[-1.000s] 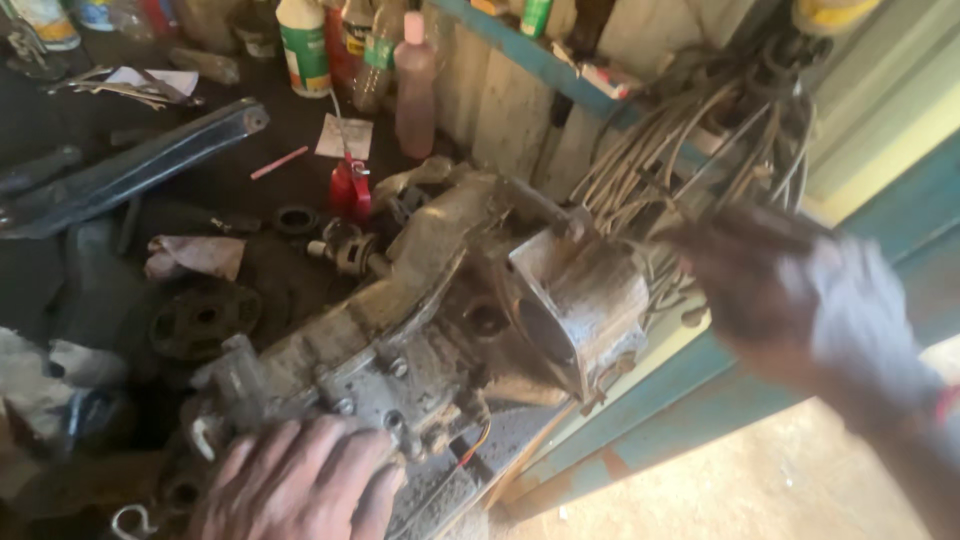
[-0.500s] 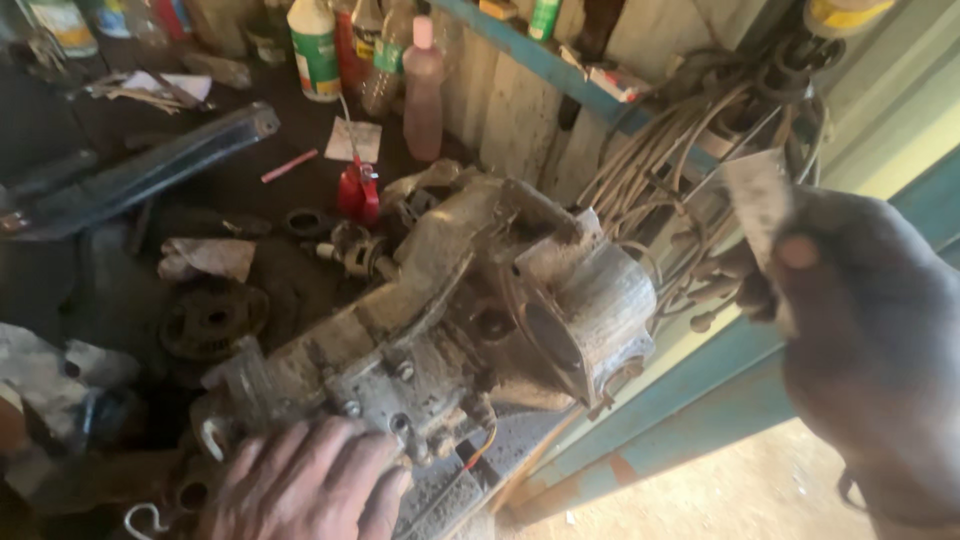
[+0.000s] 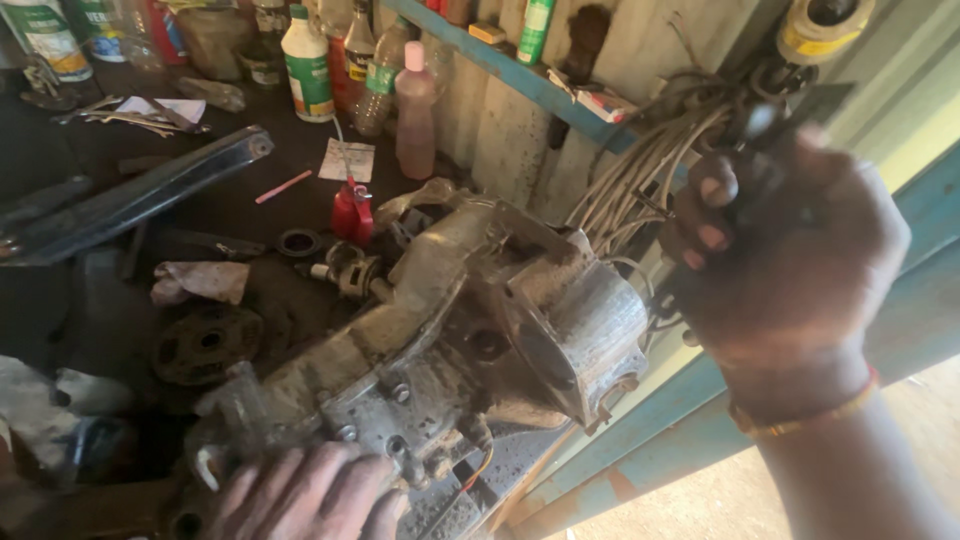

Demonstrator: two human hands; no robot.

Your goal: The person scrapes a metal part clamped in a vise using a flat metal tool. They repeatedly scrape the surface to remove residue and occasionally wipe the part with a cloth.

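Note:
A grimy grey metal engine casing point(image 3: 450, 340) lies across a dark, oily workbench point(image 3: 120, 200). My left hand point(image 3: 310, 495) rests flat on its near end at the bottom of the view, fingers spread over the bolted cover. My right hand point(image 3: 785, 260) is raised at the right, fingers curled around a small dark tool or part point(image 3: 770, 125) whose top sticks up above the knuckles; blur hides what it is. A bundle of pale cables point(image 3: 640, 170) hangs just behind that hand.
Plastic bottles point(image 3: 310, 65) and a pink bottle point(image 3: 415, 100) stand at the back of the bench. A small red can point(image 3: 350, 215), a dark metal bar point(image 3: 130, 205), a round gear-like disc point(image 3: 205, 345) and rags lie left of the casing. A blue shelf point(image 3: 510, 70) runs along the wall.
My right hand has risen from beside the casing to in front of the cables, turning so its back faces the camera. The left hand has stayed on the casing.

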